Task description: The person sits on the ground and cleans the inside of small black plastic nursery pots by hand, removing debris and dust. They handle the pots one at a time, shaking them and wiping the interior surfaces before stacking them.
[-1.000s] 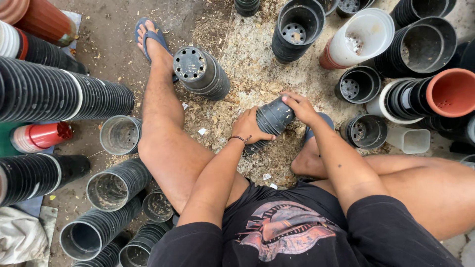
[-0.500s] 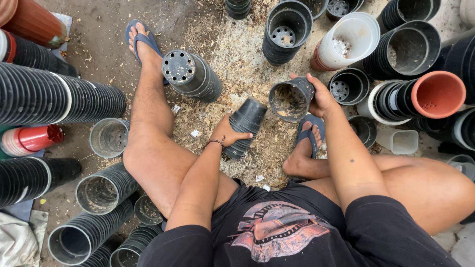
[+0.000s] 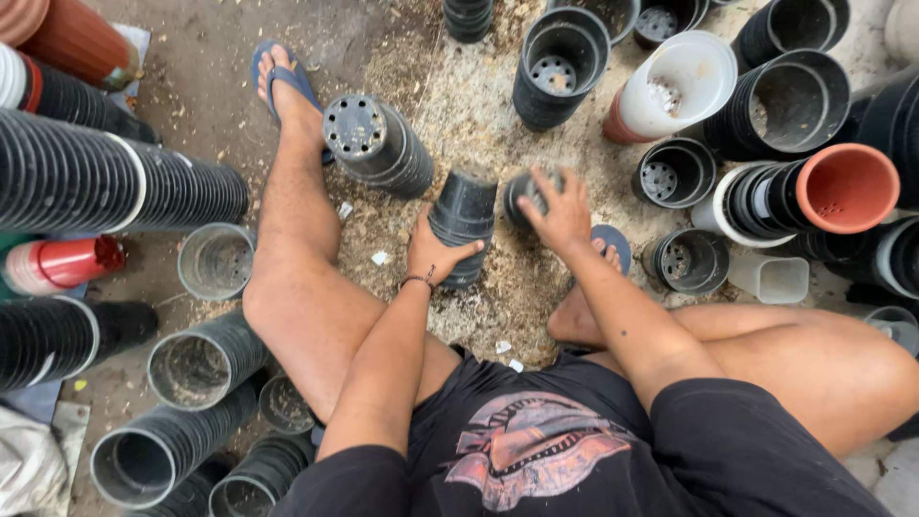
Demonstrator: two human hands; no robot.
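My left hand (image 3: 433,255) grips the stack (image 3: 463,223), my right hand (image 3: 560,215) clasps a pot (image 3: 525,194); I'd line rims squarely before nesting.

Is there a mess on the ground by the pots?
Yes. Pale sawdust-like bits are scattered over the ground between the legs, around the lying stack of black pots and the pots in the left hand and right hand.
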